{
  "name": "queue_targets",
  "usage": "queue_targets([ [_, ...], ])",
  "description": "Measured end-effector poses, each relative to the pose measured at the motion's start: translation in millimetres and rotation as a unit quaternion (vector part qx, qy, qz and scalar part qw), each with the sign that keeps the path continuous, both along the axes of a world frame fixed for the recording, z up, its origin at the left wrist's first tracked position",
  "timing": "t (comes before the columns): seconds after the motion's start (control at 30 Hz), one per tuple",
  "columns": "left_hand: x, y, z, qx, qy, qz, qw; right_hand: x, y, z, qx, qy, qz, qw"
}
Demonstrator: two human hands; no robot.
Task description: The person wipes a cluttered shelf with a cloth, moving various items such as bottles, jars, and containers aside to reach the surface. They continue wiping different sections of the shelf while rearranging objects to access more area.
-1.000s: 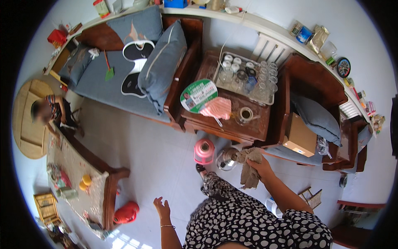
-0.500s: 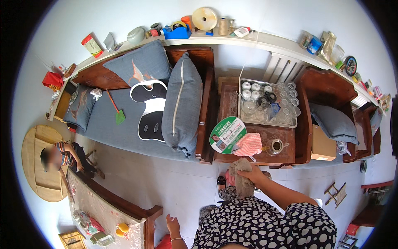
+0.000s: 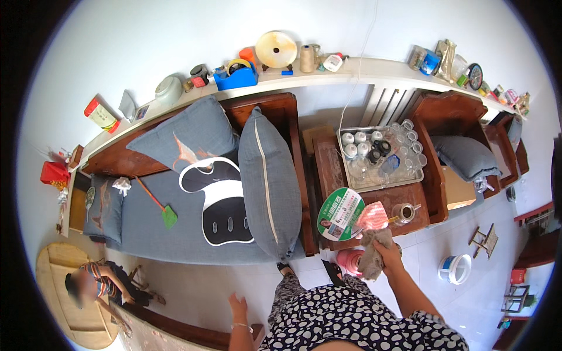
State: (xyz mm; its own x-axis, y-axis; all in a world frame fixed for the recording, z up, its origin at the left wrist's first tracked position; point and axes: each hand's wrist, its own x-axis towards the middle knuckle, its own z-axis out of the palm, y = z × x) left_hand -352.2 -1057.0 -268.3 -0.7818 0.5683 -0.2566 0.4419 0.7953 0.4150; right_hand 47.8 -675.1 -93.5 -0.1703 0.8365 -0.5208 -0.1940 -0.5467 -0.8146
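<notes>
A grey-brown rag [image 3: 373, 256] hangs bunched in my right hand [image 3: 389, 255], whose fingers are closed around it. It is at the front edge of the dark wooden side table [image 3: 413, 196]. Just beyond the rag lie a pink striped cloth [image 3: 373, 216] and a round green-and-white hand fan [image 3: 341, 214]. To their right stands a metal-and-glass teapot [image 3: 404, 213]. My left hand [image 3: 237, 308] hangs low over the floor, fingers apart, holding nothing.
A metal tray [image 3: 374, 188] on the table carries glass cups and white-lidded jars. Left is a wooden sofa [image 3: 170, 243] with cushions and a green fly swatter [image 3: 168, 216]. A pink container [image 3: 349, 260] and white bucket [image 3: 455, 269] stand on the floor. A seated person [image 3: 108, 284] is at left.
My view has shifted, and my right hand with the rag is farther right, close below the striped cloth. The white bucket now shows fully. My left hand stays low with fingers apart.
</notes>
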Motion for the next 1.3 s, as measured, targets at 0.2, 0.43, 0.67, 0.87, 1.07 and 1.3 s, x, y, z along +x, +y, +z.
queue_targets([
  [0.2,-129.7,216.3,80.9,0.209,0.058,-0.139,0.966,-30.3,-62.9,-0.5,0.001,-0.024,-0.133,0.991],
  [0.43,-165.2,433.6,188.8,0.398,0.144,-0.316,0.849,-50.9,-112.0,15.0,-0.024,-0.019,-0.208,0.978],
  [0.67,-211.4,568.7,257.1,0.401,0.253,-0.336,0.814,-52.5,-106.2,22.3,-0.004,-0.033,-0.272,0.962],
  [0.87,-266.0,633.6,301.9,0.16,0.403,-0.231,0.871,-60.6,-88.1,11.1,-0.007,-0.021,-0.275,0.961],
  [1.07,-281.1,675.8,313.3,-0.043,0.277,-0.165,0.945,-59.4,-56.8,10.8,-0.033,-0.037,-0.291,0.955],
  [1.3,-298.9,704.3,256.7,-0.038,0.358,-0.162,0.919,-64.9,1.9,15.7,-0.02,-0.065,-0.273,0.96],
])
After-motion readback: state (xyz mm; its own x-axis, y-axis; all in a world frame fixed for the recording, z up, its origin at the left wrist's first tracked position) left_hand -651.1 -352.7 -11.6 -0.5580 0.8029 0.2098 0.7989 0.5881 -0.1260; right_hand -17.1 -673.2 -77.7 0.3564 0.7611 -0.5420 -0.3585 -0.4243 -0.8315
